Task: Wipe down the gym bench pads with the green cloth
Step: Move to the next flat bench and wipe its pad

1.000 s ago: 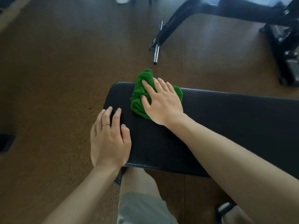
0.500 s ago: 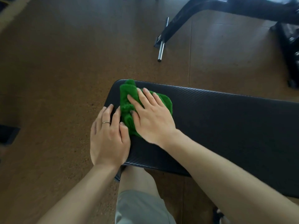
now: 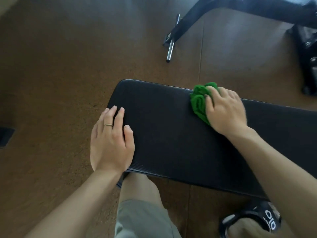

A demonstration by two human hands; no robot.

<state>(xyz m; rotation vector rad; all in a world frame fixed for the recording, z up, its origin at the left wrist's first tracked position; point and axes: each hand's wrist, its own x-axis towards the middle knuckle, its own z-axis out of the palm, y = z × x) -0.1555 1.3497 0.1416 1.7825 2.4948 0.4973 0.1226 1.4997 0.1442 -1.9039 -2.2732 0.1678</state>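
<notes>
A black textured bench pad runs from the middle of the view off to the right. The bunched green cloth lies on its far edge, pressed down under my right hand, whose fingers curl over it. My left hand, with a ring on one finger, rests flat on the pad's near left corner, fingers apart and holding nothing.
Brown cork-like floor surrounds the bench. A black machine frame with a chrome bar stands beyond the pad, and more black equipment at the far right. My knee and sandalled foot are under the near edge.
My right hand has slid the cloth from the pad's left end, beside my left hand, to the right along the far edge. My left hand has stayed at the corner.
</notes>
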